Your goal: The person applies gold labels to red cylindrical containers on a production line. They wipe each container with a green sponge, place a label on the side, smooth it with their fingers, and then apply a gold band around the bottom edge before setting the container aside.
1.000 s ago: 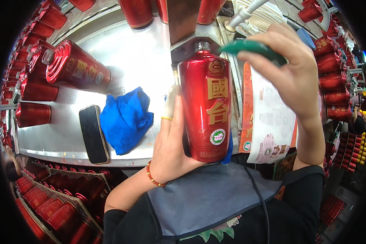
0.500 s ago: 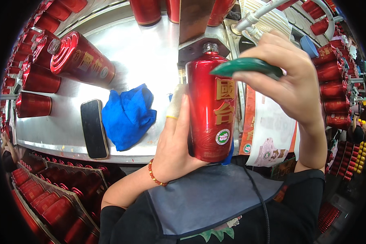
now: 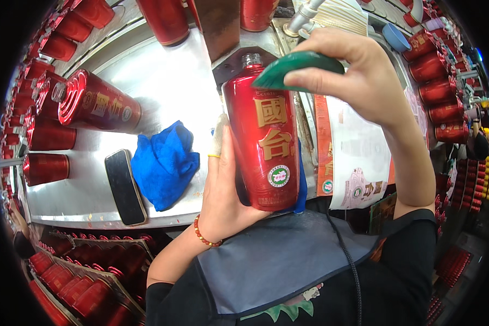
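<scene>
A glossy red bottle [image 3: 243, 141] with raised gold characters, a round green-and-white label and an uncapped glass neck lies in front of me. My left hand [image 3: 225, 187] is wrapped around its left side and lower end, with a pale cover on one finger. In my right hand [image 3: 358, 73] is a curved green scraper [image 3: 288, 69], pinched between thumb and fingers. Its pointed end hangs at the bottle's shoulder, just above the gold characters; whether it touches cannot be told.
A blue cloth [image 3: 165, 163] and a dark phone [image 3: 126, 187] lie on the metal table [image 3: 92, 187] at left. Another red bottle [image 3: 98, 106] lies behind them. Printed transfer sheets [image 3: 358, 157] are at right, near a blue bowl [image 3: 395, 37]. Racks of red bottles [image 3: 76, 285] surround the table.
The bottle has turned slightly, bringing its gold characters and label further round to face me. My right hand keeps the scraper near the bottle's shoulder. The whole view has shifted.
</scene>
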{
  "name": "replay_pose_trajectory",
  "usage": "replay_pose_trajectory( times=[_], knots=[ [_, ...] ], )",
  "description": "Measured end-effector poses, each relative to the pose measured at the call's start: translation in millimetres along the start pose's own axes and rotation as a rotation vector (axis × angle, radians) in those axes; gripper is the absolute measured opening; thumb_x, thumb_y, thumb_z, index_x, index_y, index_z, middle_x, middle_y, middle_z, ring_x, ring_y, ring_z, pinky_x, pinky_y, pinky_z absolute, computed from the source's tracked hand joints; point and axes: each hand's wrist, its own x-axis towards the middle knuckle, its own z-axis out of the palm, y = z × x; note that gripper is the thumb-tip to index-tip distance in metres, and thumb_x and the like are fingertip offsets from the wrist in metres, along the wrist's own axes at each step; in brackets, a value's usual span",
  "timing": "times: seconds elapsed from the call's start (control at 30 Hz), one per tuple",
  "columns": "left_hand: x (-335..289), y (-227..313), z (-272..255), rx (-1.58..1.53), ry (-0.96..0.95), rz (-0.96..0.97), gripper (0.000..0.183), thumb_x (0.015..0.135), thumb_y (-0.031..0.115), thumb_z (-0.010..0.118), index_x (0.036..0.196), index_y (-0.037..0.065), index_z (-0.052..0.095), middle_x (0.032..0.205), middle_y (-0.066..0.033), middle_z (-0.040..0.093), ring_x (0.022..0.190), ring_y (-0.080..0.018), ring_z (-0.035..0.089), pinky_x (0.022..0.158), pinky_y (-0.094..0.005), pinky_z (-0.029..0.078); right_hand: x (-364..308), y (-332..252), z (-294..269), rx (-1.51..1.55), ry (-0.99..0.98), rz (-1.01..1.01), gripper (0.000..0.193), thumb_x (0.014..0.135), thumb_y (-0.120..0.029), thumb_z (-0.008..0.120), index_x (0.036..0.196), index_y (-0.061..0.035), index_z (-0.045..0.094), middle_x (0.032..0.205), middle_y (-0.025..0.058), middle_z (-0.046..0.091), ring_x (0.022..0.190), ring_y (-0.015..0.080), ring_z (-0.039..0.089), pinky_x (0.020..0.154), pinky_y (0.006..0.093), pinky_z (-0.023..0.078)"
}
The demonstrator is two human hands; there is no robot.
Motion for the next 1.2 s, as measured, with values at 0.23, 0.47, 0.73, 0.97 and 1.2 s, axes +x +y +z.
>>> replay_pose_trajectory(
  times=[0.23,0.47,0.73,0.97,1.2],
  knots=[
    [1,0,0,0.012,-0.030,-0.004,0.135,0.066,0.033,0.095,0.157,-0.011,0.005,0.146,-0.0300,0.043,0.123,-0.0428,0.051,0.104,-0.0464,0.043,1,-1,-4,-0.053,0.098,0.088,0.020,0.088,-0.011,0.078,0.104,0.0011,0.073,0.090,0.0010,0.067,0.083,0.0075,0.062,0.074,0.0229,0.049],
    [4,1,-1,-0.007,-0.016,0.020,0.137,0.065,0.033,0.096,0.158,-0.008,0.005,0.152,-0.0319,0.034,0.136,-0.0464,0.043,0.110,-0.0490,0.040,3,1,3,0.018,0.037,-0.044,0.018,0.088,-0.010,0.078,0.103,-0.0010,0.074,0.088,-0.0002,0.066,0.081,0.0068,0.060,0.070,0.0227,0.048],
    [2,0,0,-0.005,0.008,0.010,0.135,0.065,0.032,0.096,0.159,-0.007,0.007,0.145,-0.0325,0.039,0.131,-0.0458,0.046,0.106,-0.0469,0.043,-8,-21,7,-0.277,0.139,-0.229,0.020,0.079,-0.003,0.080,0.098,-0.0038,0.076,0.079,0.0051,0.061,0.074,0.0166,0.057,0.066,0.0302,0.043],
    [3,6,3,0.017,0.109,0.056,0.126,0.066,0.027,0.094,0.158,-0.008,0.016,0.146,-0.0335,0.041,0.124,-0.0477,0.052,0.102,-0.0470,0.047,-85,-47,65,-0.579,0.169,-0.447,0.034,0.066,-0.013,0.072,0.099,-0.0054,0.076,0.090,0.0031,0.061,0.077,0.0187,0.055,0.065,0.0310,0.046],
    [-2,15,9,0.100,0.229,0.053,0.115,0.064,0.025,0.094,0.155,-0.006,0.031,0.156,-0.0294,0.037,0.140,-0.0425,0.044,0.113,-0.0439,0.040,-106,-70,65,-0.608,0.168,-0.329,0.036,0.061,-0.010,0.075,0.097,-0.0056,0.076,0.082,0.0006,0.057,0.071,0.0182,0.054,0.059,0.0311,0.043]
  ],
)
